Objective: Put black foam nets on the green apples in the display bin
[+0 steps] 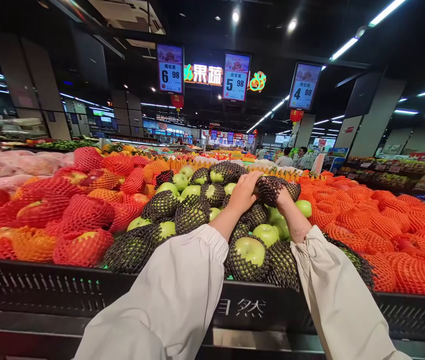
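Note:
Over a heap of green apples (pixel 250 250), many in black foam nets, both my hands are close together. My left hand (pixel 245 191) has its fingers curled, and what lies under them is hidden. Just right of its fingertips, a dark foam net (pixel 270 190) bunches up against my right hand (pixel 284 199). That net covers most of my right fingers, which appear closed on it. Bare green apples (pixel 266 234) sit below and between my wrists. Another netted apple (pixel 193 214) rests left of my left forearm.
Apples in red and orange nets (pixel 84 215) fill the left side. Fruit in orange-red nets (pixel 366 225) spreads at right. A black crate edge (pixel 39 287) runs along the front. Price screens (pixel 236 77) hang overhead, and people (pixel 284 159) stand in the background.

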A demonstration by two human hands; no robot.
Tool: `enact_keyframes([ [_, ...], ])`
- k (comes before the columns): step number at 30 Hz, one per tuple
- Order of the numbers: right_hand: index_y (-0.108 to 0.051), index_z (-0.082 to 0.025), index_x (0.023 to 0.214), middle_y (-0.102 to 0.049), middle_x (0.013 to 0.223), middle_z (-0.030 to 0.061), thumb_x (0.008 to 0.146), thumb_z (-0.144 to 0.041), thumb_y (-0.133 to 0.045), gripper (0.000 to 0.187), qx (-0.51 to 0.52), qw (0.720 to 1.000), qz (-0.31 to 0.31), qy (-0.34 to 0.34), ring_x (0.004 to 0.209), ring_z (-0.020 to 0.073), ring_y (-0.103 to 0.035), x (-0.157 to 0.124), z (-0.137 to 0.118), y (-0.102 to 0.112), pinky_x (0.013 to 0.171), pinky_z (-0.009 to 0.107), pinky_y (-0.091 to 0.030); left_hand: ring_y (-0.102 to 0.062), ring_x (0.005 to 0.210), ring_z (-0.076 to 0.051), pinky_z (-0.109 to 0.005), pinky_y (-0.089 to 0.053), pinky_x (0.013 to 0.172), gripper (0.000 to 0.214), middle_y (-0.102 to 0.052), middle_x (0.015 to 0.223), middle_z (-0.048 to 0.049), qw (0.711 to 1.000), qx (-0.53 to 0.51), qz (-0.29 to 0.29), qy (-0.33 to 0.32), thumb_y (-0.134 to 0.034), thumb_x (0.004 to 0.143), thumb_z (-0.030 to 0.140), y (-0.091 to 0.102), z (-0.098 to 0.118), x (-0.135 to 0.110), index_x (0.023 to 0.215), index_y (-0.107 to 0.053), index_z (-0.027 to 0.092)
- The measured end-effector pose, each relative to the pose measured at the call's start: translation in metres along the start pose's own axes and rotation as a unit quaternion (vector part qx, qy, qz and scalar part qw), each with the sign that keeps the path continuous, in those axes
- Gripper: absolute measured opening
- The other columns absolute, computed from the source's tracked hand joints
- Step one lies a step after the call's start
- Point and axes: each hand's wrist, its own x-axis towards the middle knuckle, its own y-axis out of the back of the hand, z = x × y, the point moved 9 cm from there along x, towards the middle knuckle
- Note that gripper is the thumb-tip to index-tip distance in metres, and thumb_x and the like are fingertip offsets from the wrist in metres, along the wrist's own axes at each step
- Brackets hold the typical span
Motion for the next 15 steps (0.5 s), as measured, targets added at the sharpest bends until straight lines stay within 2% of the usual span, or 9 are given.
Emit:
enact_keyframes([
  [2, -0.069, -0.029, 0.101, -0.075, 0.117, 0.0046, 0.071, -0.048, -0.067, 0.036, 0.003, 1.0, 0.019, -0.013, 0.123, 0.0262, -0.064, 0.002, 0.006, 0.007, 0.111, 0.045, -0.048, -0.044, 0.139, -0.029, -0.046, -0.036, 0.123, 0.072, -0.053, 0.151, -0.0104, 0.999, -0.024, -0.006, -0.025, -0.06, 0.075, 0.0, -0.002, 0.001, 0.002, 0.144, -0.047, 0.018],
  [4, -0.069, -0.03, 0.106, -0.073, 0.122, 0.0035, 0.07, -0.045, -0.07, 0.039, -0.003, 0.999, 0.032, -0.019, 0.126, 0.0252, -0.062, 0.001, 0.006, 0.01, 0.113, 0.044, -0.047, -0.043, 0.141, -0.029, -0.048, -0.032, 0.125, 0.072, -0.052, 0.151, -0.0129, 0.998, -0.051, -0.007, -0.045, -0.061, 0.075, 0.002, -0.005, 0.002, 0.003, 0.144, -0.046, 0.016],
  [6, -0.068, -0.029, 0.108, -0.073, 0.123, 0.0037, 0.064, -0.041, -0.077, 0.047, -0.011, 0.998, 0.054, -0.033, 0.125, 0.0257, -0.062, -0.002, 0.003, 0.012, 0.113, 0.043, -0.047, -0.045, 0.14, -0.031, -0.049, -0.036, 0.122, 0.071, -0.053, 0.148, -0.0165, 0.995, -0.094, -0.002, -0.042, -0.061, 0.074, 0.005, -0.007, 0.002, 0.003, 0.142, -0.046, 0.014],
  [8, -0.068, -0.026, 0.107, -0.075, 0.117, 0.0056, 0.059, -0.041, -0.081, 0.052, -0.01, 0.996, 0.071, -0.057, 0.117, 0.0275, -0.066, -0.006, 0.001, 0.012, 0.107, 0.044, -0.051, -0.051, 0.134, -0.03, -0.046, -0.05, 0.109, 0.066, -0.054, 0.143, -0.0175, 0.987, -0.161, 0.0, -0.011, -0.059, 0.073, 0.006, -0.012, -0.002, 0.004, 0.138, -0.049, 0.015],
  [10, -0.068, -0.023, 0.103, -0.078, 0.107, 0.0073, 0.057, -0.041, -0.083, 0.051, -0.002, 0.994, 0.071, -0.085, 0.106, 0.0293, -0.07, -0.01, 0.001, 0.009, 0.098, 0.045, -0.056, -0.056, 0.127, -0.028, -0.036, -0.059, 0.088, 0.06, -0.055, 0.138, -0.0156, 0.974, -0.225, -0.004, 0.033, -0.058, 0.072, 0.005, -0.017, -0.008, 0.004, 0.131, -0.052, 0.017],
  [12, -0.068, -0.021, 0.097, -0.078, 0.098, 0.0079, 0.058, -0.04, -0.083, 0.046, 0.007, 0.993, 0.057, -0.099, 0.1, 0.0302, -0.071, -0.013, 0.001, 0.004, 0.091, 0.044, -0.059, -0.058, 0.125, -0.026, -0.029, -0.059, 0.076, 0.048, -0.055, 0.137, -0.0141, 0.961, -0.267, 0.002, 0.068, -0.059, 0.074, 0.007, -0.019, -0.012, 0.004, 0.121, -0.056, 0.019],
  [15, -0.068, -0.02, 0.095, -0.078, 0.091, 0.0075, 0.064, -0.038, -0.082, 0.039, 0.035, 0.994, 0.024, -0.101, 0.1, 0.0295, -0.071, -0.016, -0.002, -0.005, 0.088, 0.039, -0.058, -0.054, 0.132, -0.029, -0.027, -0.058, 0.07, 0.022, -0.053, 0.142, -0.0162, 0.951, -0.299, 0.01, 0.084, -0.066, 0.08, 0.016, -0.018, -0.014, 0.004, 0.101, -0.059, 0.017],
])
